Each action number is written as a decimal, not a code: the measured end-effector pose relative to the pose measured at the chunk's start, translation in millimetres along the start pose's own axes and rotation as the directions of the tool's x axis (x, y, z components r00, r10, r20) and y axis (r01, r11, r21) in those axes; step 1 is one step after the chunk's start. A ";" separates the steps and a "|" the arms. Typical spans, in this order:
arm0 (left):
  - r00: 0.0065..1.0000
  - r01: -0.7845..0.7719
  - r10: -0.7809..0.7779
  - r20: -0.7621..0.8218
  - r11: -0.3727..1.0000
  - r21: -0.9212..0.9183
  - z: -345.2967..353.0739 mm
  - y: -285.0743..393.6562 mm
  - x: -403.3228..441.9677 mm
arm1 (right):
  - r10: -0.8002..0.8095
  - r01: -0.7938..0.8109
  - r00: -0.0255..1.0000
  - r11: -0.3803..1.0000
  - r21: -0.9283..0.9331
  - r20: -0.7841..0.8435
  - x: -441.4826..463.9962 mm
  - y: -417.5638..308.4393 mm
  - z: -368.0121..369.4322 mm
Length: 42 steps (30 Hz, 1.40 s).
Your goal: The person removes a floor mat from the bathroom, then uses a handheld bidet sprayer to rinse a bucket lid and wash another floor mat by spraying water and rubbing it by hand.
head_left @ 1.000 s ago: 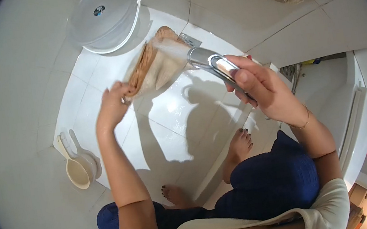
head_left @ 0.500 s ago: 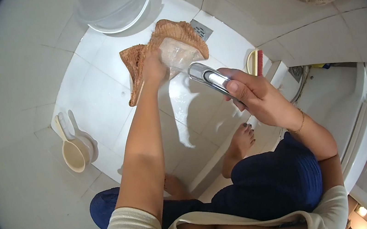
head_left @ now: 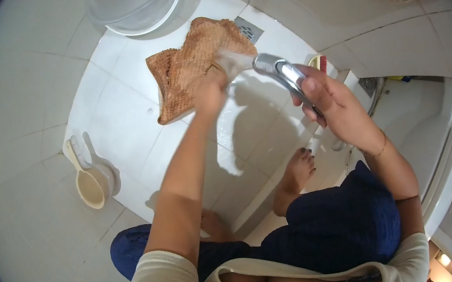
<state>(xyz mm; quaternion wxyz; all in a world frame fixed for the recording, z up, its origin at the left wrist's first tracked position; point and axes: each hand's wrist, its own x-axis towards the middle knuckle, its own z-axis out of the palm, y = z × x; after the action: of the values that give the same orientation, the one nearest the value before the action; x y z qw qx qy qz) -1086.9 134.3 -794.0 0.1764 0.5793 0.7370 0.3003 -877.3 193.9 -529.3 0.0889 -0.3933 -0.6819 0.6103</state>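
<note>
I have the right hand (head_left: pixel 330 100) gripping a chrome showerhead (head_left: pixel 281 71), left hand (head_left: pixel 210 93), hold unclear, at six o'clock on the brown mat (head_left: pixel 191 60).

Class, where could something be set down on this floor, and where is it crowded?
Bare floor lies between the beige dipper and the brown cloth. Crowded: the cloth's right side in the picture, by the left hand, shower head and drain.

I watch through one lens on the person's head, looking steeply down and forward from behind and above the left hand (head_left: pixel 210 91) and right hand (head_left: pixel 330 101). Both sit near; the floor (head_left: pixel 121 100) spreads beyond them, a navy garment (head_left: pixel 332 230) closer, dark corners rounding my wide view.
</note>
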 end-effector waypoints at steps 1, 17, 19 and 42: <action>1.000 0.000 -0.002 0.012 0.991 0.134 18.3 5.9 -17.3 | 0.021 -0.022 0.999 1.000 0.006 0.043 -1.2 1.6 1.8; 0.917 0.343 -0.396 -0.045 0.841 -0.419 -10.1 -39.1 27.3 | 0.019 -0.016 0.998 0.999 -0.051 0.061 4.5 7.7 3.5; 0.877 0.420 -0.480 -0.032 0.796 -0.436 -14.0 -53.1 37.1 | -0.026 0.027 0.999 0.999 -0.019 0.039 4.0 8.1 3.1; 0.900 0.217 -0.434 -0.044 0.534 -0.817 -94.7 47.4 68.4 | -0.114 0.115 0.993 0.992 0.055 -0.033 -6.7 -2.1 -5.1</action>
<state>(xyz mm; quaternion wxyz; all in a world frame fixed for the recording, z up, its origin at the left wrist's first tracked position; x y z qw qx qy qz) -1127.3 184.4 -685.6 0.3772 0.2489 0.6357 0.6258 -870.7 193.5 -523.7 0.1451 -0.3599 -0.6843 0.6173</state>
